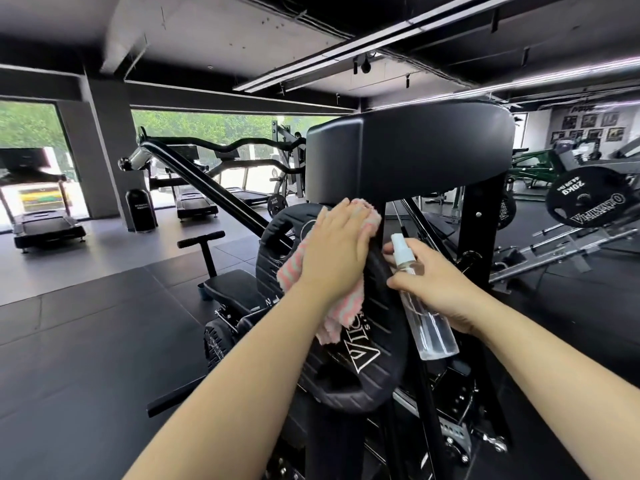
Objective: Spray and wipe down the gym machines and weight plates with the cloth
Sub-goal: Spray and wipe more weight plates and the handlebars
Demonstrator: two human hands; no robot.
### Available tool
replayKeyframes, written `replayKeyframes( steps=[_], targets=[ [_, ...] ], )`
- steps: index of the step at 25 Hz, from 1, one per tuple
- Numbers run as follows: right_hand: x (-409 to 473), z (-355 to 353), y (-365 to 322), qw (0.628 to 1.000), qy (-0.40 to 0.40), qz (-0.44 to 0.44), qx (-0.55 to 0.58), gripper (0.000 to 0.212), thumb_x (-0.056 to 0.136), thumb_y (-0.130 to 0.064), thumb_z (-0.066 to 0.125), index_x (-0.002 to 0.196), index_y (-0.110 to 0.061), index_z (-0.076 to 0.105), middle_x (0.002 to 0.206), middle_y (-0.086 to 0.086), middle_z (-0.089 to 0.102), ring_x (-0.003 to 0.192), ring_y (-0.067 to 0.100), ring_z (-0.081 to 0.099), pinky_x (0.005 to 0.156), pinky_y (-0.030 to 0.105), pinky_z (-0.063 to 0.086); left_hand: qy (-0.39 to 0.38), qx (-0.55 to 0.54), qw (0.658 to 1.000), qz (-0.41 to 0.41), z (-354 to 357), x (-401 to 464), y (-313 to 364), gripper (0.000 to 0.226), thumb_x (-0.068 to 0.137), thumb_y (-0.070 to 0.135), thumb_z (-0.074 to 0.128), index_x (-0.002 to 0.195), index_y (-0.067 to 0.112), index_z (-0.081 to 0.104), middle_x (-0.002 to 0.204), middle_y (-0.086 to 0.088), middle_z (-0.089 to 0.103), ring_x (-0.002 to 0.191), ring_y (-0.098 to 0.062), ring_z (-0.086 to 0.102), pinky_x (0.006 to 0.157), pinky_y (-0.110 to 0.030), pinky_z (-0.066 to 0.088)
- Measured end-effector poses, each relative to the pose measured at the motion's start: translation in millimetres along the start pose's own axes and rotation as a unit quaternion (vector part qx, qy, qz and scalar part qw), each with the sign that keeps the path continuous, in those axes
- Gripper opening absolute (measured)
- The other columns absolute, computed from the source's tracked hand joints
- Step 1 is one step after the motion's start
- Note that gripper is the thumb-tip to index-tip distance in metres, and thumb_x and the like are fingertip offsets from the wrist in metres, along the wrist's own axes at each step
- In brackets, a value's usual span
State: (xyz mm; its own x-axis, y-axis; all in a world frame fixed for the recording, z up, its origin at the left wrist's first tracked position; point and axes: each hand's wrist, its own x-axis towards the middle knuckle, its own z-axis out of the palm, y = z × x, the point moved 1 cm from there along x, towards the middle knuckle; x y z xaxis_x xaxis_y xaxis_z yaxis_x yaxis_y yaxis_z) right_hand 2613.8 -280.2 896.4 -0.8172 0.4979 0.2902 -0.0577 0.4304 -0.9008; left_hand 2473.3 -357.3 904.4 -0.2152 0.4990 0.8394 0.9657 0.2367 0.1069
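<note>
A black weight plate (pixel 360 362) with white lettering hangs on the gym machine in front of me. My left hand (pixel 334 247) lies flat on a pink and grey striped cloth (pixel 341 313) and presses it against the plate's upper face. My right hand (pixel 436 289) grips a clear spray bottle (pixel 427 323) with a white nozzle, held upright just right of the plate. The machine's black padded rest (pixel 408 150) sits above both hands.
A small black seat (pixel 235 289) and a T-handle post (pixel 204 244) stand left of the plate. Another machine with a 20 kg plate (pixel 585 202) is at the right. Treadmills (pixel 48 230) line the windows at the back left, next to a black bin (pixel 141 209).
</note>
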Motion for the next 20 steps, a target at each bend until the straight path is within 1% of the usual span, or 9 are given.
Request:
replayKeyframes(
  steps=[2, 4, 6, 8, 11, 13, 16, 18, 20],
  targets=[
    [-1.7, 4.4, -2.2, 1.000, 0.006, -0.009, -0.023, 0.044, 0.078, 0.000, 0.061, 0.112, -0.028, 0.054, 0.112, -0.006, 0.061, 0.102, 0.009, 0.060, 0.095, 0.031, 0.046, 0.017, -0.045, 0.999, -0.014, -2.7, 8.7, -27.3, 0.049, 0.095, 0.030, 0.018, 0.118, 0.021, 0.061, 0.126, 0.002, 0.057, 0.123, -0.020, 0.046, 0.111, -0.043, 0.027],
    [-4.1, 7.9, -2.3, 0.997, 0.018, -0.014, -0.071, 0.044, 0.078, -0.004, 0.062, 0.112, -0.031, 0.053, 0.104, -0.004, 0.062, 0.096, 0.019, 0.061, 0.089, 0.034, 0.047, 0.038, -0.090, 0.991, -0.087, 0.6, 10.9, -43.2, 0.051, 0.096, 0.034, 0.018, 0.128, 0.019, 0.055, 0.135, -0.004, 0.051, 0.129, -0.021, 0.040, 0.111, -0.044, 0.026],
    [-5.3, 7.4, -2.6, 0.996, 0.025, -0.009, -0.080, 0.044, 0.079, -0.006, 0.062, 0.113, -0.032, 0.052, 0.106, -0.003, 0.062, 0.097, 0.022, 0.061, 0.087, 0.036, 0.048, 0.047, -0.127, 0.979, -0.153, 9.7, 0.5, -32.1, 0.057, 0.096, 0.038, 0.017, 0.141, 0.014, 0.041, 0.151, -0.006, 0.032, 0.143, -0.021, 0.018, 0.119, -0.036, 0.007],
    [-5.7, 4.2, -2.5, 0.999, 0.011, 0.012, -0.037, 0.044, 0.082, -0.004, 0.061, 0.115, -0.031, 0.052, 0.116, -0.005, 0.060, 0.091, 0.010, 0.063, 0.081, 0.032, 0.050, 0.064, -0.180, 0.970, -0.151, 16.4, -18.7, -9.1, 0.060, 0.096, 0.043, 0.014, 0.146, 0.016, 0.034, 0.156, -0.001, 0.019, 0.145, -0.016, 0.002, 0.116, -0.026, -0.005],
    [-6.9, -0.6, 0.2, 0.998, -0.006, 0.045, 0.035, 0.040, 0.085, -0.001, 0.058, 0.111, -0.030, 0.052, 0.109, -0.004, 0.060, 0.077, 0.001, 0.058, 0.067, 0.020, 0.043, 0.050, -0.234, 0.967, -0.082, 29.5, -55.7, 13.9, 0.053, 0.099, 0.038, 0.018, 0.147, 0.017, 0.023, 0.156, 0.003, 0.009, 0.145, -0.008, -0.005, 0.116, -0.022, -0.007],
    [-8.1, -1.6, 5.9, 0.998, 0.007, 0.056, 0.042, 0.039, 0.084, 0.000, 0.057, 0.111, -0.027, 0.055, 0.100, 0.004, 0.059, 0.083, 0.011, 0.054, 0.074, 0.022, 0.045, 0.006, -0.229, 0.973, -0.035, 41.0, -84.9, 25.5, 0.052, 0.101, 0.037, 0.018, 0.148, 0.016, 0.015, 0.157, 0.006, 0.003, 0.145, -0.010, -0.009, 0.117, -0.027, -0.008],
    [-14.2, 1.4, 13.3, 0.995, 0.030, 0.066, 0.070, 0.040, 0.084, 0.006, 0.054, 0.113, -0.022, 0.055, 0.108, -0.001, 0.064, 0.097, 0.009, 0.062, 0.081, 0.022, 0.050, -0.037, -0.177, 0.980, 0.085, 58.7, -128.9, 23.0, 0.047, 0.102, 0.029, 0.025, 0.144, 0.009, 0.021, 0.156, 0.004, 0.009, 0.145, -0.015, -0.014, 0.116, -0.031, -0.008],
    [-20.5, 2.0, 17.8, 0.992, 0.037, 0.084, 0.086, 0.042, 0.085, 0.009, 0.050, 0.114, -0.021, 0.055, 0.112, -0.004, 0.066, 0.103, 0.012, 0.064, 0.083, 0.028, 0.051, -0.068, -0.110, 0.972, 0.197, 64.6, -150.0, 1.8, 0.046, 0.095, 0.022, 0.036, 0.138, 0.007, 0.029, 0.150, -0.005, 0.021, 0.145, -0.017, -0.012, 0.117, -0.035, -0.002],
    [-26.3, 3.1, 22.8, 0.990, 0.054, 0.098, 0.085, 0.043, 0.085, 0.007, 0.051, 0.116, -0.023, 0.054, 0.117, -0.003, 0.065, 0.107, 0.015, 0.063, 0.089, 0.033, 0.050, -0.102, -0.110, 0.961, 0.231, 54.8, -157.6, -11.9, 0.047, 0.102, 0.029, 0.025, 0.143, 0.006, 0.026, 0.153, -0.009, 0.023, 0.146, -0.018, -0.005, 0.116, -0.041, 0.009]
  ],
)
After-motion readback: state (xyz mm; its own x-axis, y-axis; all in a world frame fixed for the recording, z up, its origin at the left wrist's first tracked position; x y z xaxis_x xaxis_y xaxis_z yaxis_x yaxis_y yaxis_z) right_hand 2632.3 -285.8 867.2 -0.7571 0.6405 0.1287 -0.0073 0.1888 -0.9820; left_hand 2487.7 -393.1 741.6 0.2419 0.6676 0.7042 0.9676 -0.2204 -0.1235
